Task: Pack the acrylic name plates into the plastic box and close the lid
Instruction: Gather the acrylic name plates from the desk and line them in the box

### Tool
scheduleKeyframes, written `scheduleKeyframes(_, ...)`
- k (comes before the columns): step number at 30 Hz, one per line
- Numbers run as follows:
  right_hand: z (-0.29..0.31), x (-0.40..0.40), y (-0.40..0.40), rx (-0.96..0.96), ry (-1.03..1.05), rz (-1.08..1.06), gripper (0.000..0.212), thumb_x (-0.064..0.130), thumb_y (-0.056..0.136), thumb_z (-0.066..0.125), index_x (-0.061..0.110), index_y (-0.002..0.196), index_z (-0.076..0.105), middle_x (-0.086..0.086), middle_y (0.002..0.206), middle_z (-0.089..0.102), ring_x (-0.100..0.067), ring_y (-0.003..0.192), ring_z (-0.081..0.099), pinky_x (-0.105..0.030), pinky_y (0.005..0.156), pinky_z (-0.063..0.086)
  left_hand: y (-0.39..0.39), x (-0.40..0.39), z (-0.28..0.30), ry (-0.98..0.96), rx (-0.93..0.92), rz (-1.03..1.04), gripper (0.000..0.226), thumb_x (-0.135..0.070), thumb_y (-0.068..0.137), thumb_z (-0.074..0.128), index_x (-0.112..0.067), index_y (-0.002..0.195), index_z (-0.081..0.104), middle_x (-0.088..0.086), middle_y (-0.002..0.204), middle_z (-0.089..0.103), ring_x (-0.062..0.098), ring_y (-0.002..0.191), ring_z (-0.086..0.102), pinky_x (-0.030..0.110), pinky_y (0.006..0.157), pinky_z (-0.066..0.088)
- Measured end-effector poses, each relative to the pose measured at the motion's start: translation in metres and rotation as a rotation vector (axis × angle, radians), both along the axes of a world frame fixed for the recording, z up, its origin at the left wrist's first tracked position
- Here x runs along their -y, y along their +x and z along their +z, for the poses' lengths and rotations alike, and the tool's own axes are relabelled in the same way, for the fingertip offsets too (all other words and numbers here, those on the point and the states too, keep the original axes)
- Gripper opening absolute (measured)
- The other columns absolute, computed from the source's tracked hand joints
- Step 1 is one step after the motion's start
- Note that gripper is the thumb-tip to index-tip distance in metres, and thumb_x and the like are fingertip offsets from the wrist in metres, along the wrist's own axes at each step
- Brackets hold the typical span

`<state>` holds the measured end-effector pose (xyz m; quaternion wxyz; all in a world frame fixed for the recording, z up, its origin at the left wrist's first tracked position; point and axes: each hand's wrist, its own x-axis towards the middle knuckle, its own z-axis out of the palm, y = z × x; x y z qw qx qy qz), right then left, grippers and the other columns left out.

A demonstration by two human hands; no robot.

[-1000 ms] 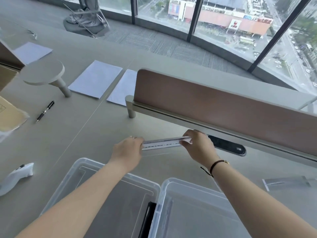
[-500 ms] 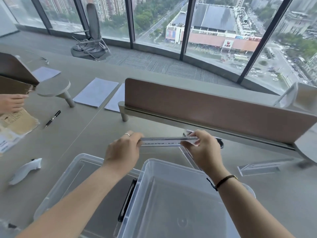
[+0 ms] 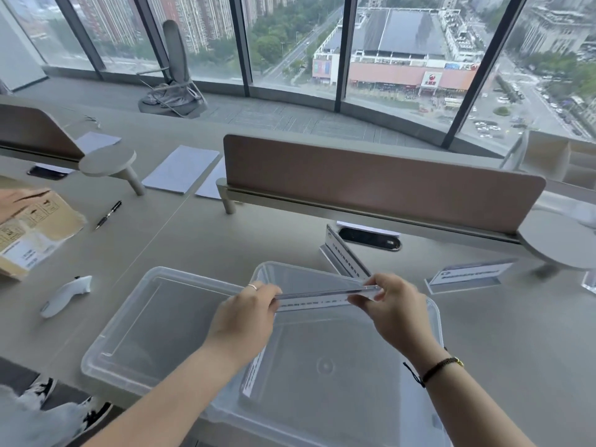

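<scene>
I hold a clear acrylic name plate (image 3: 317, 297) level by its two ends, my left hand (image 3: 248, 312) pinching the left end and my right hand (image 3: 392, 304) the right end. It hangs just above the open clear plastic box (image 3: 432, 321). The box's lid (image 3: 135, 343) lies flat to the left, its edge under the box. Inside the box a label-like strip (image 3: 254, 371) leans on the left wall. Two more name plates stand on the desk: one (image 3: 346, 258) behind the box, one (image 3: 469, 275) to the right.
A brown desk divider (image 3: 380, 182) runs behind the box, with a cable port (image 3: 369, 237) below it. A white handheld device (image 3: 66, 295), a pen (image 3: 108, 214), a cardboard box (image 3: 30, 227) and white papers (image 3: 182, 167) lie at left. The desk's front edge is close below.
Both hands have brought the name plate back from near the divider to above the open box. The view has tilted up and back, showing more of the desk and two other plates.
</scene>
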<state>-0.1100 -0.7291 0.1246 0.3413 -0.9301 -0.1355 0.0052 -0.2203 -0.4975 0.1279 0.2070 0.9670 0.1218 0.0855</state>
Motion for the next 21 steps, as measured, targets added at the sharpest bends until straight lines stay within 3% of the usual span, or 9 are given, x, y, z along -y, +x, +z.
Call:
scheduleKeyframes(3, -0.020, 0.011, -0.005, -0.118, -0.052, 0.018, 0.026, 0.045, 0.071, 0.083, 0.029, 0.080, 0.065, 0.009, 0.064, 0.059, -0.018, 0.070, 0.058, -0.030, 0.062, 0.041, -0.015, 0.016, -0.014, -0.012, -0.113, -0.001, 0.019, -0.024, 0.097, 0.050, -0.027, 0.108, 0.064, -0.004, 0.102, 0.063, 0.028, 0.093, 0.062, 0.033, 0.071, 0.045)
scheduleKeyframes(5, -0.032, 0.016, -0.006, -0.184, -0.090, 0.032, 0.024, 0.043, 0.071, 0.082, 0.027, 0.076, 0.066, 0.007, 0.064, 0.060, -0.019, 0.071, 0.060, -0.032, 0.064, 0.048, -0.022, 0.024, -0.026, -0.016, -0.191, -0.012, 0.015, -0.026, 0.096, 0.049, -0.027, 0.098, 0.064, -0.004, 0.095, 0.061, 0.026, 0.090, 0.061, 0.032, 0.066, 0.040)
scheduleKeyframes(10, -0.064, 0.014, -0.016, -0.210, -0.317, 0.143, 0.023, 0.040, 0.075, 0.077, 0.025, 0.091, 0.069, 0.002, 0.092, 0.067, -0.025, 0.094, 0.060, -0.031, 0.066, 0.040, -0.036, 0.032, -0.062, 0.002, -0.405, -0.065, 0.018, -0.031, 0.094, 0.053, -0.019, 0.083, 0.062, -0.004, 0.083, 0.064, 0.024, 0.083, 0.060, 0.031, 0.063, 0.043)
scheduleKeyframes(15, -0.091, 0.009, -0.026, -0.286, -0.394, 0.149, 0.019, 0.036, 0.073, 0.077, 0.022, 0.082, 0.067, -0.001, 0.084, 0.064, -0.028, 0.086, 0.063, -0.032, 0.068, 0.051, -0.040, 0.030, -0.079, 0.036, -0.559, -0.129, 0.022, -0.027, 0.095, 0.051, -0.017, 0.076, 0.055, 0.002, 0.082, 0.063, 0.028, 0.082, 0.062, 0.033, 0.063, 0.044)
scheduleKeyframes(21, -0.110, 0.007, -0.032, -0.309, -0.401, 0.116, 0.018, 0.033, 0.076, 0.075, 0.022, 0.089, 0.068, -0.002, 0.095, 0.069, -0.027, 0.091, 0.063, -0.031, 0.067, 0.044, -0.042, 0.030, -0.089, 0.077, -0.680, -0.215, 0.018, -0.017, 0.093, 0.048, -0.015, 0.076, 0.054, 0.007, 0.080, 0.062, 0.031, 0.077, 0.060, 0.035, 0.063, 0.044)
